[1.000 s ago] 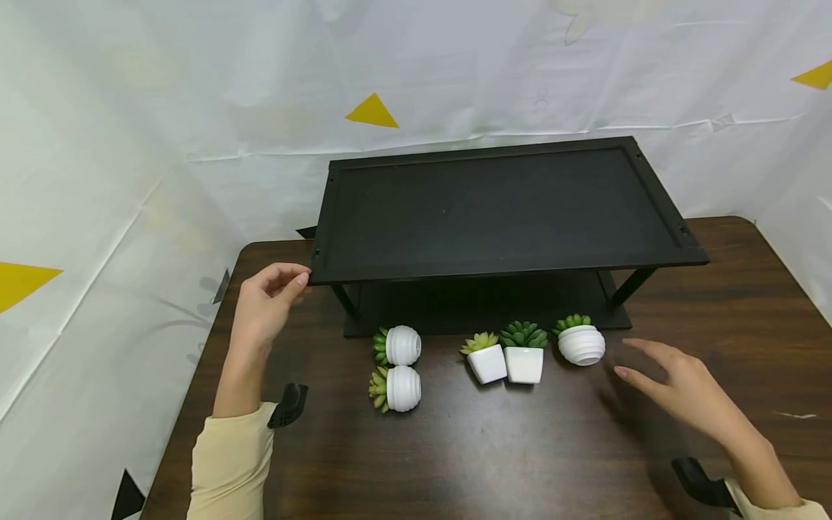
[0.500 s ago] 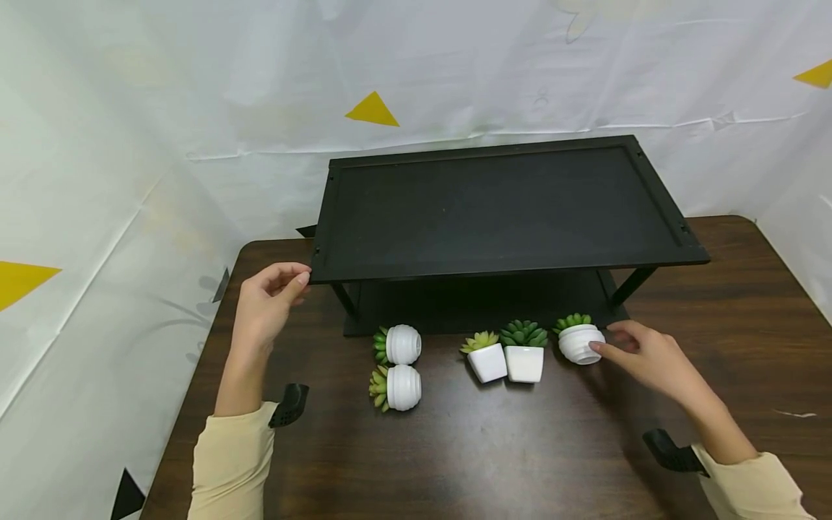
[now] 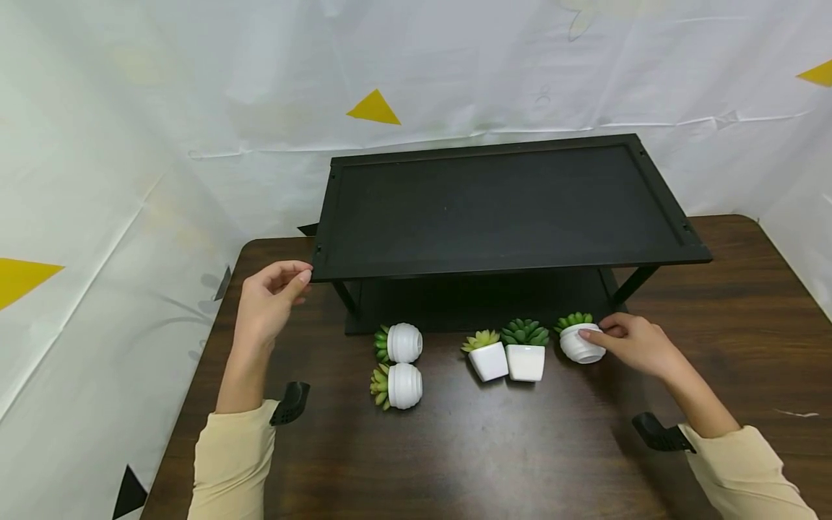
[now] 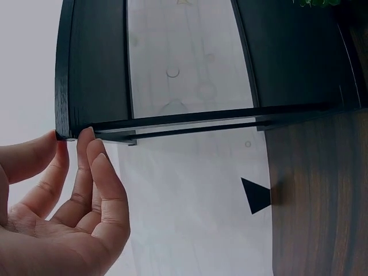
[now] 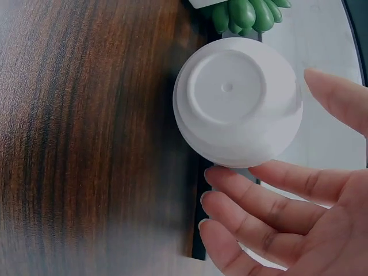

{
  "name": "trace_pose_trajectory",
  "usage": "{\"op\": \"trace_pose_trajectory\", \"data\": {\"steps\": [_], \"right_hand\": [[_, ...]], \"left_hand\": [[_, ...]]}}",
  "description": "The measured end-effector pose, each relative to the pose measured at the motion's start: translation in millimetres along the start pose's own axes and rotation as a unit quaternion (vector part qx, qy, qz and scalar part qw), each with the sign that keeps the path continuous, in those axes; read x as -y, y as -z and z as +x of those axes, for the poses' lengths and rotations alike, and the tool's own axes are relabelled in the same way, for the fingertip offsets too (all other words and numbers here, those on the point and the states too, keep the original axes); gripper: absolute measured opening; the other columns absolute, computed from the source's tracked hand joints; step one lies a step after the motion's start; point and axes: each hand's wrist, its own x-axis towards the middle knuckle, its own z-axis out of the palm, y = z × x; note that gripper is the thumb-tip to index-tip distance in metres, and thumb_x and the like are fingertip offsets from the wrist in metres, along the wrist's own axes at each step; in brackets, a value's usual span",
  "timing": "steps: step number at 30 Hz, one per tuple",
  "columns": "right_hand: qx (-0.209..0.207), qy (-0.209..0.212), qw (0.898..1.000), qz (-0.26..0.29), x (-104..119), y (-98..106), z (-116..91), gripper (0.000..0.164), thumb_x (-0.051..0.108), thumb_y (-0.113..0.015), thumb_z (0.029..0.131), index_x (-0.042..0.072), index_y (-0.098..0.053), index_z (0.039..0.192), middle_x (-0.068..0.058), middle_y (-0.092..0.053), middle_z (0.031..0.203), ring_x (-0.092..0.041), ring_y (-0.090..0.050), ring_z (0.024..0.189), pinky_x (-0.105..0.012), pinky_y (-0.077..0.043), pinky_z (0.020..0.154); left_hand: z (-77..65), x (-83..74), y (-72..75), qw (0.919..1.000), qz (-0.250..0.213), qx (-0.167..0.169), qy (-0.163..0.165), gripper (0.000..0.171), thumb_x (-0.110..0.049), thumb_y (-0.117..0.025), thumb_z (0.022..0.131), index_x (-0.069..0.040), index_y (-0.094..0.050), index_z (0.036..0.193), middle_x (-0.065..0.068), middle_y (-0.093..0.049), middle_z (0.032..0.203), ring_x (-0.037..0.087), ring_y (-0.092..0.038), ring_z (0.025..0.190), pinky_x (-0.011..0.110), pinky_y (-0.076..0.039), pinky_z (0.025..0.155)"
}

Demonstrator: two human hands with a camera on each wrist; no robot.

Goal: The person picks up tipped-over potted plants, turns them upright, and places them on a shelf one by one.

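Observation:
At the front left corner of a black two-tier shelf (image 3: 507, 206), my left hand (image 3: 265, 300) pinches the top board's edge between thumb and fingers. My right hand (image 3: 640, 347) has its thumb and fingers round the side of a round white pot (image 3: 581, 344) holding a green succulent (image 3: 575, 320). This pot lies tipped on the table, its base (image 5: 227, 87) toward the right wrist camera. To its left are two square white pots (image 3: 489, 361) with succulents, side by side. Two more ribbed round pots (image 3: 405, 385) lie on their sides farther left, leaves pointing left.
The brown wooden table (image 3: 468, 455) carries everything. The shelf's lower board (image 3: 455, 307) sits just behind the pots, and a slanted leg (image 3: 633, 286) stands near my right hand. White sheeting (image 3: 455, 65) hangs behind and at the sides.
My right hand has moved left and in to the rightmost round pot, its thumb and fingers now round it. My left hand has stayed at the shelf corner; the pots have not moved.

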Motion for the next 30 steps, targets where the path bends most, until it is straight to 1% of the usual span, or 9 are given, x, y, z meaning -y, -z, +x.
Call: {"op": "trace_pose_trajectory", "data": {"steps": [4, 9, 11, 14, 17, 21, 26, 30], "right_hand": [[0.016, -0.009, 1.000, 0.003, -1, 0, 3, 0.061, 0.042, -0.056, 0.091, -0.016, -0.052, 0.112, -0.025, -0.062, 0.097, -0.037, -0.059, 0.089, -0.044, -0.049, 0.069], [0.042, -0.027, 0.999, 0.013, -2, 3, 5, 0.066, 0.045, -0.053, 0.092, -0.017, -0.049, 0.116, -0.029, -0.059, 0.103, -0.039, -0.057, 0.094, -0.045, -0.048, 0.072], [0.052, -0.033, 0.998, 0.024, -3, 3, 6, 0.067, 0.045, -0.053, 0.092, -0.017, -0.048, 0.117, -0.030, -0.058, 0.105, -0.038, -0.057, 0.093, -0.044, -0.049, 0.072], [0.063, -0.039, 0.996, 0.042, -4, 4, 6, 0.067, 0.044, -0.053, 0.093, -0.018, -0.046, 0.119, -0.026, -0.060, 0.102, -0.032, -0.058, 0.087, -0.041, -0.048, 0.070], [0.070, -0.042, 0.995, 0.059, -6, 4, 7, 0.066, 0.041, -0.052, 0.094, -0.019, -0.045, 0.119, -0.018, -0.062, 0.094, -0.025, -0.057, 0.081, -0.036, -0.046, 0.068], [0.074, -0.041, 0.994, 0.073, -10, 4, 7, 0.064, 0.040, -0.052, 0.094, -0.019, -0.045, 0.119, -0.011, -0.062, 0.089, -0.023, -0.056, 0.079, -0.034, -0.044, 0.068], [0.076, -0.039, 0.993, 0.086, -13, 3, 5, 0.065, 0.041, -0.052, 0.094, -0.018, -0.044, 0.120, -0.010, -0.062, 0.090, -0.023, -0.055, 0.082, -0.034, -0.045, 0.070], [0.074, -0.029, 0.992, 0.095, -16, 2, 4, 0.063, 0.039, -0.052, 0.095, -0.018, -0.043, 0.120, -0.011, -0.063, 0.092, -0.023, -0.055, 0.084, -0.033, -0.045, 0.069]], "left_hand": [[0.5, 0.3, -0.5, 1.0000, -0.002, -0.001, 0.001, 0.027, -0.019, -0.060, 0.092, 0.001, -0.063, 0.109, 0.014, -0.060, 0.098, 0.010, -0.059, 0.080, 0.025, -0.051, 0.074], [0.7, -0.1, -0.2, 1.0000, -0.003, -0.001, 0.000, 0.027, -0.019, -0.060, 0.092, 0.002, -0.062, 0.109, 0.016, -0.059, 0.099, 0.010, -0.058, 0.080, 0.023, -0.051, 0.073], [0.8, -0.3, -0.1, 1.0000, -0.003, 0.000, -0.001, 0.027, -0.018, -0.060, 0.092, 0.002, -0.062, 0.109, 0.016, -0.059, 0.099, 0.010, -0.058, 0.079, 0.023, -0.050, 0.073], [0.9, -0.7, -0.1, 1.0000, -0.002, -0.001, -0.001, 0.026, -0.018, -0.060, 0.092, 0.002, -0.062, 0.109, 0.017, -0.059, 0.098, 0.010, -0.058, 0.079, 0.022, -0.050, 0.073], [0.8, -0.9, 0.0, 1.0000, -0.003, 0.000, -0.002, 0.026, -0.018, -0.060, 0.092, 0.003, -0.062, 0.108, 0.018, -0.059, 0.098, 0.010, -0.058, 0.078, 0.023, -0.050, 0.073], [0.4, -0.9, 0.0, 1.0000, -0.003, 0.001, -0.001, 0.026, -0.018, -0.060, 0.092, 0.003, -0.062, 0.108, 0.016, -0.059, 0.097, 0.010, -0.058, 0.078, 0.022, -0.050, 0.072], [0.2, -0.5, 0.0, 1.0000, -0.003, 0.002, -0.001, 0.027, -0.019, -0.060, 0.092, 0.003, -0.062, 0.108, 0.011, -0.060, 0.094, 0.010, -0.058, 0.078, 0.021, -0.050, 0.070], [0.5, 0.1, 0.1, 1.0000, -0.006, 0.003, -0.003, 0.027, -0.018, -0.060, 0.092, 0.003, -0.062, 0.108, 0.016, -0.059, 0.097, 0.010, -0.058, 0.078, 0.020, -0.050, 0.070]]}}
